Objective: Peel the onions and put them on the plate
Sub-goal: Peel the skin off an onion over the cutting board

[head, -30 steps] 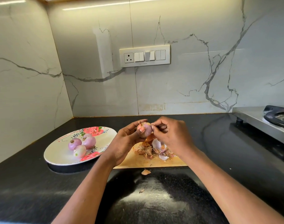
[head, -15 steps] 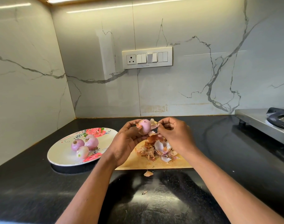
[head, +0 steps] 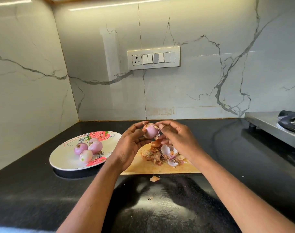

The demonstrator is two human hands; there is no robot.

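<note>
Half a second ago the right hand (head: pixel 178 138) was pulling a bit of skin away; now its fingertips are back at the top of the onion (head: pixel 151 130). The left hand (head: pixel 132 145) holds that onion, mid-frame above the cutting board (head: pixel 143 167). Three peeled onions (head: pixel 87 149) sit on the plate (head: pixel 66 157), lower left.

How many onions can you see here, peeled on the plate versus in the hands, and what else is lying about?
Peeled onions on the plate: 4
Onion held between left hand and right hand: 1
Cutting board: 1
Pile of peels: 1
Stray peel scraps on the counter: 2
Total: 10
</note>
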